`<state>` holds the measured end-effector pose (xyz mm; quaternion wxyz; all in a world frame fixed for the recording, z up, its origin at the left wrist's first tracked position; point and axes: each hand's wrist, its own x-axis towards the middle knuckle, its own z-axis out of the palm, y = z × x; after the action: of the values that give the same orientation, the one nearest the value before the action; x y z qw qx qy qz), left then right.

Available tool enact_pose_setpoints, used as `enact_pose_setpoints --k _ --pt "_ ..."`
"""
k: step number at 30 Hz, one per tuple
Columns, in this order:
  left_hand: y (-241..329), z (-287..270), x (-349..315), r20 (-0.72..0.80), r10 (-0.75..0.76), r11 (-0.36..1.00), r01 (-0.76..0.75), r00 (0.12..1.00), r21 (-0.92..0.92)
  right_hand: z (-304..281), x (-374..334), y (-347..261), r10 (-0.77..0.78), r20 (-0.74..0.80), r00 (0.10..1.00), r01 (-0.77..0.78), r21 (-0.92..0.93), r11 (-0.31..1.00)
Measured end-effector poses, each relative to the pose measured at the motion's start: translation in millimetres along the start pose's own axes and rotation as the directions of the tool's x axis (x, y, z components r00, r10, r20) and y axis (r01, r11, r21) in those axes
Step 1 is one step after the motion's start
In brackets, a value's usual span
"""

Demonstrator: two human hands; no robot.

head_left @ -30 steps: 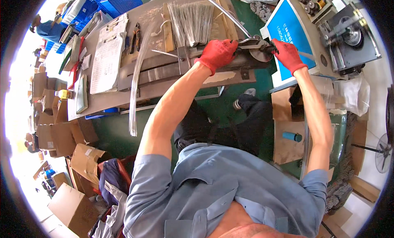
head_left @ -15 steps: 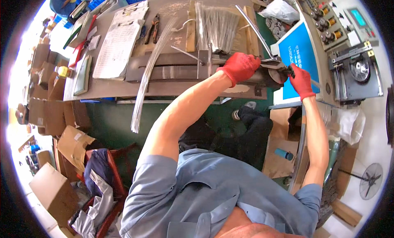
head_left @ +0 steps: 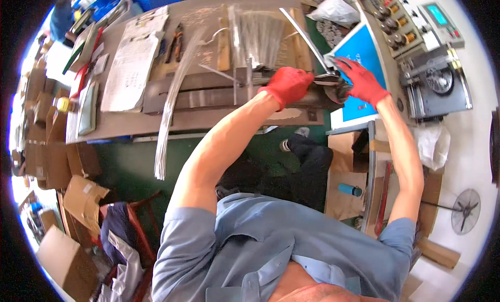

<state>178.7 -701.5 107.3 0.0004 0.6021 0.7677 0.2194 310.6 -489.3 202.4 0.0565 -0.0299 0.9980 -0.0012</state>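
Observation:
My left hand [head_left: 288,87], in a red glove, is closed at the right part of a long dark metal bench fixture [head_left: 208,96]; what its fingers hold is hidden. My right hand [head_left: 363,82], also red-gloved, has its fingers stretched out at the lower end of a long silver lever [head_left: 302,35], beside a rounded metal part [head_left: 337,92]. Whether the fingertips touch the lever is hard to see. Beyond the fixture lies a spread of thin metal rods [head_left: 263,39]. A bundle of long thin wires [head_left: 172,104] crosses the fixture and hangs past the table's near edge.
Orange-handled pliers [head_left: 175,44] and paper sheets on a clipboard [head_left: 134,62] lie on the table's left part. Wooden strips [head_left: 224,39] flank the rods. At the right stand a blue panel [head_left: 359,67] and a machine [head_left: 436,80]. A chair with clothes [head_left: 125,234] stands lower left.
My right hand has let go of a small dark handle and moved up to the lever's lower end, fingers extended. My left hand stays closed at the fixture. The whole view has shifted slightly.

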Motion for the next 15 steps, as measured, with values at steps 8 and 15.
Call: enact_pose_setpoints --k 8,15 --pt "2 -5 -3 0.023 -0.016 0.999 0.015 1.000 0.028 -24 43 11 -0.254 0.269 0.929 0.346 -0.395 0.851" --pt "4 -4 -4 0.015 -0.044 0.996 0.043 0.999 0.072 -3 -8 66 -0.026 0.186 0.982 0.108 -0.443 0.890"
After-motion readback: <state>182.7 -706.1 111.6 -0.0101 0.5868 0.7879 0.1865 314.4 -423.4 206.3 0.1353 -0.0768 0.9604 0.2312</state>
